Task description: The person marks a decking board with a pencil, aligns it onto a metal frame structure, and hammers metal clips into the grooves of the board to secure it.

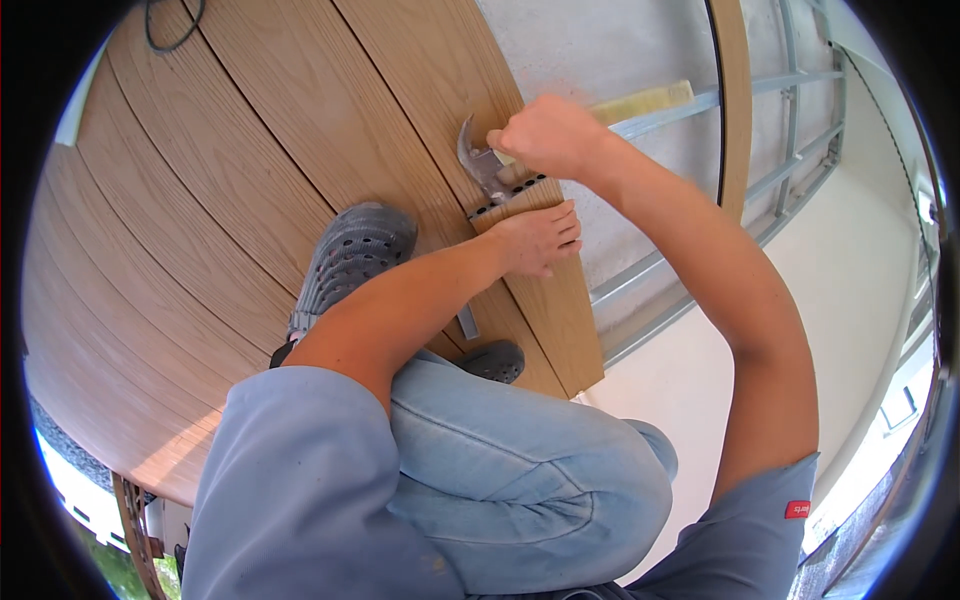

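My right hand point(550, 135) is wrapped round the yellow handle of a claw hammer point(645, 102). The hammer's metal head is right beside the end of a short wood-grain plank point(565, 325), where a row of dark hollow openings shows. Whether the head touches that end I cannot tell. Flat on top of the same plank lies my left hand point(538, 238), fingers stretched out and slightly apart, close to the hollow end. The plank runs alongside the laid wood-grain boards point(270, 120), at the edge of the decking.
Silvery metal rails point(660, 118) cross the pale floor to the right. Another wood-grain plank point(735, 100) lies over them. My grey clogs point(365, 240) stand on the boards, near a small metal strip point(468, 322). A dark cable point(178, 45) loops at the upper left. A white wall point(840, 290) rises at right.
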`<state>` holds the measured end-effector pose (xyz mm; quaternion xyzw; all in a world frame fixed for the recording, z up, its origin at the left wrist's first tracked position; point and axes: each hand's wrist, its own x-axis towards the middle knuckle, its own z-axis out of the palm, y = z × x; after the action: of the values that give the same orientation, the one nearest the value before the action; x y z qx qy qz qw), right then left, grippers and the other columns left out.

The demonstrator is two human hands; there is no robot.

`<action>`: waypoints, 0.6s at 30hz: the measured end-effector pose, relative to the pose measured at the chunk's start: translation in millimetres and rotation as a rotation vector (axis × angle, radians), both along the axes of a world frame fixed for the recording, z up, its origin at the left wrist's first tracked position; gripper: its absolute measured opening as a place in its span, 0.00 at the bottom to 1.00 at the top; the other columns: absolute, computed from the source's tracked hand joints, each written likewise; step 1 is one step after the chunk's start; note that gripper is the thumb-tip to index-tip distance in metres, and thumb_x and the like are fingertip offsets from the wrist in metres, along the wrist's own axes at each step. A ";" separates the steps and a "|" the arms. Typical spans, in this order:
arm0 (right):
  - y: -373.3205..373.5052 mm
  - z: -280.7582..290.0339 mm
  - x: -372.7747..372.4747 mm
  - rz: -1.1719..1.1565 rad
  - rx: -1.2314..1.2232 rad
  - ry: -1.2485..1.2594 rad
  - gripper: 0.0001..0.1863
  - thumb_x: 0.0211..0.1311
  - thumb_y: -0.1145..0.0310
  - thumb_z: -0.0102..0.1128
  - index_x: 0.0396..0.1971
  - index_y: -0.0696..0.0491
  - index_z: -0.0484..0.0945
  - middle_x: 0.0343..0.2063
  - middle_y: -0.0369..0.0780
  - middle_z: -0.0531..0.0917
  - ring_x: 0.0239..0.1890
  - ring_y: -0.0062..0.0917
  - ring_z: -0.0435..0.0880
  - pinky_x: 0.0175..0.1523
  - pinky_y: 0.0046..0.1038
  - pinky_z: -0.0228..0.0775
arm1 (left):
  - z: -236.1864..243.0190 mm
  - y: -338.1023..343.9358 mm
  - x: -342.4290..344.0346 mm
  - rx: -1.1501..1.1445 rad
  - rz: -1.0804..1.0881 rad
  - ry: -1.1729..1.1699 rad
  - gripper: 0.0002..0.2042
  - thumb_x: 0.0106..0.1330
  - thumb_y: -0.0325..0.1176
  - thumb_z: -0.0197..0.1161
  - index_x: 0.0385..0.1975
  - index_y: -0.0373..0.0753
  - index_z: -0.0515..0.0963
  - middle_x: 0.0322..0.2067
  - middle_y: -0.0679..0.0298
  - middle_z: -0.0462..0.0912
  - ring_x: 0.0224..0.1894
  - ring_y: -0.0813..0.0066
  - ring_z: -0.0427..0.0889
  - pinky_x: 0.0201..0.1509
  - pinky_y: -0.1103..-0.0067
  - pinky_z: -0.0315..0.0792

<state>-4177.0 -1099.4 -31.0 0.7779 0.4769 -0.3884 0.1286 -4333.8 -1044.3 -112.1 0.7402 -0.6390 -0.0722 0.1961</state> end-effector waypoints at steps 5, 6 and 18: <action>0.0 -1.4 19.0 -0.068 0.102 0.042 0.08 0.57 0.71 0.60 0.37 0.52 0.78 0.24 0.46 0.84 0.31 0.42 0.85 0.35 0.41 0.77 | 1.0 -3.5 -1.5 0.014 0.008 -0.018 0.32 0.66 0.59 0.54 0.62 0.41 0.70 0.56 0.58 0.71 0.66 0.61 0.63 0.77 0.58 0.44; 0.2 -0.6 22.2 -0.203 0.216 0.044 0.07 0.57 0.74 0.56 0.36 0.52 0.78 0.23 0.45 0.83 0.31 0.42 0.85 0.34 0.41 0.77 | 0.4 -3.8 -2.4 0.019 0.009 -0.022 0.32 0.67 0.59 0.54 0.62 0.41 0.70 0.56 0.58 0.71 0.65 0.61 0.63 0.77 0.58 0.44; -8.4 -7.8 9.6 -0.408 0.301 -0.110 0.06 0.56 0.75 0.55 0.34 0.54 0.76 0.21 0.44 0.83 0.28 0.44 0.84 0.32 0.42 0.75 | -2.9 -3.3 -2.6 0.052 -0.010 -0.018 0.32 0.69 0.59 0.51 0.64 0.43 0.68 0.57 0.58 0.70 0.67 0.60 0.61 0.77 0.57 0.42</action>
<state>-4167.4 -1107.9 -38.8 0.8884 0.3546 -0.2881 -0.0439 -4336.4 -1047.6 -115.1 0.7425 -0.6425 -0.0829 0.1705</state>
